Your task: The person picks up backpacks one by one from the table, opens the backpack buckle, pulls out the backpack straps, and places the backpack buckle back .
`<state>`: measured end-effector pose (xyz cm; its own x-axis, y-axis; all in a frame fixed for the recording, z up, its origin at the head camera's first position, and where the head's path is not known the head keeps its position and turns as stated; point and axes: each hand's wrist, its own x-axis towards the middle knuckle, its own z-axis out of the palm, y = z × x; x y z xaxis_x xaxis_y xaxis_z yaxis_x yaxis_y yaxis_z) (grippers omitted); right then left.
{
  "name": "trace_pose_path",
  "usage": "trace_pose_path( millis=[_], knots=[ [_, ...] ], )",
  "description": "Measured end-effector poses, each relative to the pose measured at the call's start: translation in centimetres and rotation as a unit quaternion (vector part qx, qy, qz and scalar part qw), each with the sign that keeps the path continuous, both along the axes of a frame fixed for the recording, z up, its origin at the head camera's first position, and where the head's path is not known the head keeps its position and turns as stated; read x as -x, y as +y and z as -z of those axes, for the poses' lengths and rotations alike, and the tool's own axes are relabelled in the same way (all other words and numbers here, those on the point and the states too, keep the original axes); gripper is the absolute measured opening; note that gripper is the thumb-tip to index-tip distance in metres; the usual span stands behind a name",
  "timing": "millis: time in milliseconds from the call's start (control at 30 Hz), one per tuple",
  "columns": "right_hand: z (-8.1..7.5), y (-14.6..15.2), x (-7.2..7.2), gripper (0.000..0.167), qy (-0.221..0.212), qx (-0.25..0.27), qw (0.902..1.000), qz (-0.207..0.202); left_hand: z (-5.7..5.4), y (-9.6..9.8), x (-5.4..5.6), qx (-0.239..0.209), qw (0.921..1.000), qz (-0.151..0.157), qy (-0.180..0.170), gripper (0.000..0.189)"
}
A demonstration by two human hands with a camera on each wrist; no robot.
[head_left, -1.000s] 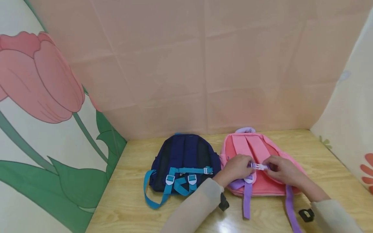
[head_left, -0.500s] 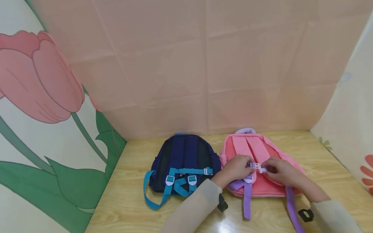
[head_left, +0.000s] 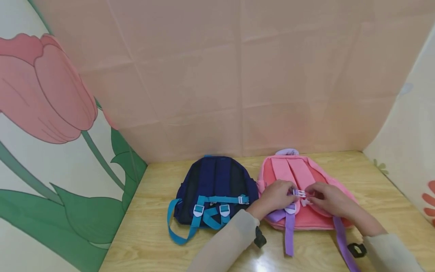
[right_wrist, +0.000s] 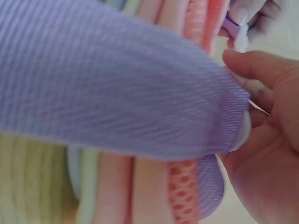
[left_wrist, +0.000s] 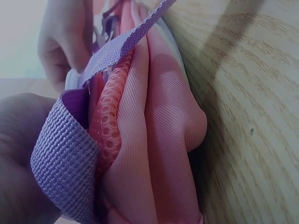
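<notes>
A pink backpack (head_left: pixel 317 217) lies on its front, its padded shoulder straps facing up. My left hand (head_left: pixel 276 194) pinches the white pronged half of a side-release buckle (head_left: pixel 299 193) on a purple strap (right_wrist: pixel 230 25). Close to the prong tips are the fingertips of my right hand (head_left: pixel 327 198), loosely bent. Below those fingertips, a second white buckle piece (head_left: pixel 305 203) hangs tilted against the backpack, apart from the pronged half. In the right wrist view, a broad purple strap (right_wrist: pixel 121 84) passes in front of the palm, partly hiding a white piece. No grip of the right fingers shows.
A navy backpack (head_left: pixel 216 177) with turquoise straps (head_left: pixel 222 198) lies just left of the pink one. Purple strap ends (head_left: pixel 289 234) hang toward the front of the wooden table (head_left: pixel 146 226). A pink-beige sheet (head_left: pixel 190 83) rises behind.
The two buckle pieces, in line one second ago, have come apart. The right-hand piece has dropped and tilted below the right fingertips, while the left hand stays in place.
</notes>
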<state>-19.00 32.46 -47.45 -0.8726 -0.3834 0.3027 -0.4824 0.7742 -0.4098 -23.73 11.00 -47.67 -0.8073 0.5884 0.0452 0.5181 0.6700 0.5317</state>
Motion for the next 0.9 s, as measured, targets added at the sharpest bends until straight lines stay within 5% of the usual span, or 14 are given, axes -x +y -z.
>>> trace_pose_path(
  millis=[133, 533, 900],
  knots=[
    [-0.8, -0.4, -0.3, 0.027, -0.016, 0.017, 0.9997, -0.003, 0.0, 0.0, -0.1, -0.001, 1.0000, 0.000, -0.001, 0.017],
    [-0.3, -1.4, 0.0, 0.023, 0.025, 0.028, 0.9993, 0.001, -0.2, 0.0, -0.2, 0.003, 1.0000, -0.008, 0.002, 0.026],
    [0.1, -1.2, -0.2, 0.020, 0.026, 0.036, 0.9989, 0.016, -0.3, 0.3, -0.3, 0.073, 0.9962, -0.022, 0.040, 0.024]
  ],
)
